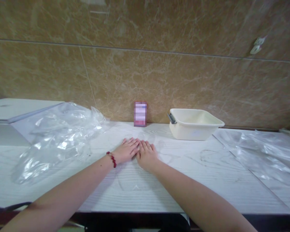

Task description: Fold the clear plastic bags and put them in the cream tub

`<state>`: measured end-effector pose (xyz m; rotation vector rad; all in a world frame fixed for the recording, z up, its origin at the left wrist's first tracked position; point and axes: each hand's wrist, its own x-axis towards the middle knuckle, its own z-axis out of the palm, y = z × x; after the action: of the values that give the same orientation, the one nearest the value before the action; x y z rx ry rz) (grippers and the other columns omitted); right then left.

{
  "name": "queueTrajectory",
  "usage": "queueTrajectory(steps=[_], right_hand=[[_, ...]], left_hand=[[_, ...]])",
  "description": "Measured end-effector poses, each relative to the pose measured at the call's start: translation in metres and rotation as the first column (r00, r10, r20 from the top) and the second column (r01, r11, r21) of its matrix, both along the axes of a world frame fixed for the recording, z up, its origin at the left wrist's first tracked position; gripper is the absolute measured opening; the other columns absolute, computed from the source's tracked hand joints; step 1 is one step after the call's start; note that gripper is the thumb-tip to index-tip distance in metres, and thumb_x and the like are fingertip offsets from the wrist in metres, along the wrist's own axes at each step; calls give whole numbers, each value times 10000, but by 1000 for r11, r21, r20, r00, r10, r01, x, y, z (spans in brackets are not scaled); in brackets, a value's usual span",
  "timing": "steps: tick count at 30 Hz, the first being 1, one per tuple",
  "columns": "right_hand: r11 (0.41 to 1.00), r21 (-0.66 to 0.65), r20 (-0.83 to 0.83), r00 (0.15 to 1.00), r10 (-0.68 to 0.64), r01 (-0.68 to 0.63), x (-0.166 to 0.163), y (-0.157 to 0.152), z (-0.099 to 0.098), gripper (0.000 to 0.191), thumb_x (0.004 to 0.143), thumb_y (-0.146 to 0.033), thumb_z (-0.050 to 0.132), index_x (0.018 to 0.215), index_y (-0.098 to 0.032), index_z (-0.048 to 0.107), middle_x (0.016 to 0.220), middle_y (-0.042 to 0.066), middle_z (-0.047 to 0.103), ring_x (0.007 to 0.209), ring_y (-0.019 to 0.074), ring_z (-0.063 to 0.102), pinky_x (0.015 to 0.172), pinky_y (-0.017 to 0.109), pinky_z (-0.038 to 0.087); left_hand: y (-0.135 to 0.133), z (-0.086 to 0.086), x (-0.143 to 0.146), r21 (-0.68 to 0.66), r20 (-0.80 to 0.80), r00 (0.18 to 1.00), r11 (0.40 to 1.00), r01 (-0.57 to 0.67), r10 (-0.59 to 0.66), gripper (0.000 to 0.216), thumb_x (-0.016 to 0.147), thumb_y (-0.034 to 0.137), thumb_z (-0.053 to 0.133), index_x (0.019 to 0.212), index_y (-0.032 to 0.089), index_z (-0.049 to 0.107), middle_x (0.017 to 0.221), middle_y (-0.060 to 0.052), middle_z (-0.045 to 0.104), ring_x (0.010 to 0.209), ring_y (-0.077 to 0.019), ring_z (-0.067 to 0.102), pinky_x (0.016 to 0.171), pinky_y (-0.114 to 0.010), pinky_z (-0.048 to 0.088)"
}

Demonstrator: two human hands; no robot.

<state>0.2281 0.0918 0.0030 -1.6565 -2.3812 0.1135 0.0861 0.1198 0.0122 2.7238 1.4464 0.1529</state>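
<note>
My left hand (127,149) lies flat, palm down, on the white wood-grain table (159,180), fingers stretched out; a red bead bracelet (111,159) circles its wrist. My right hand (146,154) rests flat beside it, fingers together and extended, the two hands touching at the fingertips. A thin clear plastic sheet seems to lie under both hands, faint and hard to make out. Neither hand holds anything.
A crumpled heap of clear plastic bags (58,135) lies at the left. A cream plastic basin (194,124) with a grey handle stands at the back right, a small pink box (140,113) against the marble wall. More clear plastic (263,151) covers the right.
</note>
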Motion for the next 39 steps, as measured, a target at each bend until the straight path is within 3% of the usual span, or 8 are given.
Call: queueTrajectory(steps=[6, 11, 14, 19, 22, 26, 30, 39], right_hand=[[1000, -18, 20, 1000, -18, 18, 2, 1, -4, 602, 794, -488, 208, 1295, -156, 228, 1356, 81, 184, 1231, 282, 109, 951, 508, 46], [998, -62, -22, 1000, -15, 14, 3, 1, 0, 614, 788, -532, 200, 1290, -179, 240, 1354, 80, 191, 1233, 276, 107, 956, 498, 43], [997, -69, -64, 998, -21, 17, 5, 2, 7, 596, 791, -526, 223, 1270, -177, 280, 1336, 96, 236, 1229, 283, 115, 945, 517, 54], [995, 41, -146, 984, 101, -96, 6, 3, 16, 403, 791, -402, 359, 1115, -191, 473, 1174, 91, 438, 1148, 230, 280, 934, 415, 200], [968, 107, -157, 958, 242, -227, 3, 1, 17, 276, 779, -306, 411, 994, -210, 555, 1010, 71, 509, 1003, 185, 388, 862, 342, 296], [921, 133, -129, 916, 381, -365, -2, -4, 18, 240, 777, -289, 429, 958, -247, 582, 924, 55, 503, 911, 173, 398, 808, 339, 314], [884, 136, -114, 880, 462, -447, -5, -9, 19, 252, 779, -319, 431, 985, -276, 570, 920, 46, 485, 898, 171, 377, 801, 343, 302], [873, 70, -35, 874, 485, -482, -7, -13, 21, 341, 778, -409, 410, 1099, -328, 491, 967, 49, 433, 891, 187, 344, 790, 366, 277]], left_hand=[[17, 5, -28, -4, 12, 974, 975, -224, 224, 450, 828, 403, 202, 1240, 262, 316, 1342, -54, 254, 1230, -236, 169, 945, -495, 124], [25, 20, -62, 25, 139, 890, 897, -442, 435, 436, 771, 371, 328, 1106, 129, 464, 1126, -130, 503, 1034, -198, 458, 848, -288, 333], [19, 28, -77, -132, 109, 817, 823, -552, 566, 441, 709, 463, 373, 923, 126, 559, 880, -104, 609, 796, -194, 558, 675, -251, 395], [6, 32, -78, -317, 26, 845, 806, -500, 535, 344, 602, 471, 470, 627, 148, 588, 648, -47, 614, 626, -174, 537, 543, -231, 352], [3, 33, -72, -334, 44, 874, 831, -444, 485, 234, 607, 349, 463, 613, 155, 594, 634, -30, 609, 610, -150, 525, 547, -221, 342], [3, 33, -71, -289, 54, 895, 865, -411, 443, 226, 627, 282, 409, 615, 146, 588, 612, -36, 596, 581, -143, 514, 539, -226, 333], [4, 31, -73, -258, 119, 865, 856, -447, 487, 235, 668, 284, 375, 708, 140, 557, 653, -46, 588, 597, -149, 514, 537, -235, 340], [-7, 40, -64, -541, 406, 730, 789, -292, 549, 209, 616, 263, 478, 789, 154, 436, 604, 12, 521, 530, -116, 505, 487, -215, 373]])
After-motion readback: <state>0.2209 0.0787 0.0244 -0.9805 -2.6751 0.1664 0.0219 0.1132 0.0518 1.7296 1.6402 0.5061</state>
